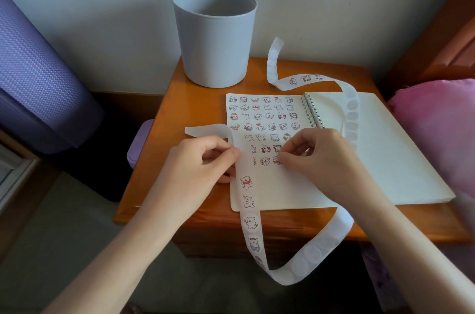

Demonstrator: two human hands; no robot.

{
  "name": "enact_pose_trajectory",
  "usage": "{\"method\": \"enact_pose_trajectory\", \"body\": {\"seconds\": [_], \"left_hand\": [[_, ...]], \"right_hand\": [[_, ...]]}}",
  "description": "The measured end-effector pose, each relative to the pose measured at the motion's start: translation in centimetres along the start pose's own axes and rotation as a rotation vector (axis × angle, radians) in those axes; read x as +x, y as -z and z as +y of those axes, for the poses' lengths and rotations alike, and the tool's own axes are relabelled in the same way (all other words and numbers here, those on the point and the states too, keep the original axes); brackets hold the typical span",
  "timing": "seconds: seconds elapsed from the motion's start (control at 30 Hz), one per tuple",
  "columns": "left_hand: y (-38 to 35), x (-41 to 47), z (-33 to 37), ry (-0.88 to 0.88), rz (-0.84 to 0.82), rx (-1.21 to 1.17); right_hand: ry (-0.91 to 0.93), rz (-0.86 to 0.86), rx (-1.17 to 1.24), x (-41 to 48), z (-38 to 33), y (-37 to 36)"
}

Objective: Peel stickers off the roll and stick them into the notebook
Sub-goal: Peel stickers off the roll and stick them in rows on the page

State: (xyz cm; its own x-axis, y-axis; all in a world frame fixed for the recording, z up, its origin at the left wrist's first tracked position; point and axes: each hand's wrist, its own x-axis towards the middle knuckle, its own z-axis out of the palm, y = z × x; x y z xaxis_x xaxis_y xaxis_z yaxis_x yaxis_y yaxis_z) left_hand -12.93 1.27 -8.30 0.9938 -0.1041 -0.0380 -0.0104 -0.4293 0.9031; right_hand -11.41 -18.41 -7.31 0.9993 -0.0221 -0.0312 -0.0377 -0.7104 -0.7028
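Note:
A spiral notebook [385, 154] lies open on the wooden side table [195, 97]. Its left page [272, 185] carries several rows of small bear stickers. A long white sticker strip [250, 210] runs from under my left hand down over the table's front edge, loops back up and crosses the right page to the back. My left hand [203, 162] pinches the strip at the page's left edge. My right hand [321, 156] has its fingertips curled down on a sticker in the lowest row of the left page.
A grey bucket [214, 38] stands at the back of the table. A small purple box [140, 144] sits off the table's left edge. A purple rolled mat [38, 77] is on the left, a pink cushion [437, 120] on the right.

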Motion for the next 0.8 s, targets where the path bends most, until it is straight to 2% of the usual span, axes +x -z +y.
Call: {"method": "enact_pose_trajectory", "body": {"seconds": [0.27, 0.5, 0.8], "left_hand": [[0.0, 0.0, 0.0, -0.004, -0.005, 0.002], [0.3, 0.0, 0.6, -0.013, 0.06, -0.066], [0.0, -0.4, 1.1, -0.08, 0.159, -0.087]], "right_hand": [[0.042, 0.019, 0.01, -0.1, 0.5, 0.2], [0.136, 0.054, 0.15, -0.5, -0.7, 0.6], [0.247, -0.176, 0.312, -2.1, -2.5, -0.2]]}}
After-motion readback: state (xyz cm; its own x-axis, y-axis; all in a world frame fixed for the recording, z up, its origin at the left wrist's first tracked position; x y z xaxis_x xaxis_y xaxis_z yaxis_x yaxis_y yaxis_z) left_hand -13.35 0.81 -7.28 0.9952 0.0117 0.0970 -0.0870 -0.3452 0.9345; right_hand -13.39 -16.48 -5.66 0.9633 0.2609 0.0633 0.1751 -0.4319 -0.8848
